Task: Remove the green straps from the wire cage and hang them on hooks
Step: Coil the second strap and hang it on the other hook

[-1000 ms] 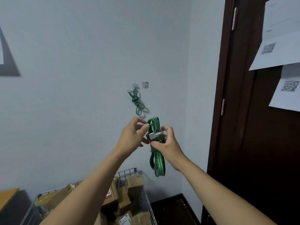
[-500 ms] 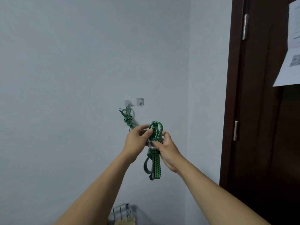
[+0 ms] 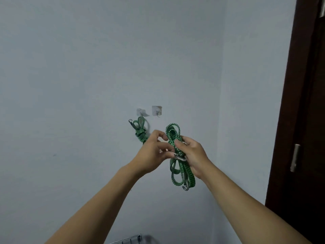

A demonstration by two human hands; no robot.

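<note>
Your right hand (image 3: 194,155) grips the coiled green elastic strap (image 3: 190,175), left hand (image 3: 151,154) pinching its metal clip (image 3: 180,157), so next I'd slip the loop (image 3: 173,124) onto that free clear wall hook (image 3: 157,110).

It was a plain indoor room corner, home or storeroom unclear: bare pale walls (image 3: 88,67), a dark wooden door (image 3: 302,120) with metal hinges (image 3: 295,157), stick-on hooks (image 3: 157,110), and a wire cage (image 3: 130,241) below.

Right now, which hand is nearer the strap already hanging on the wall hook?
Left. Left hand overlaps the lower end of the hung strap in view; right hand is farther right, gripping the bundled strap.
</note>
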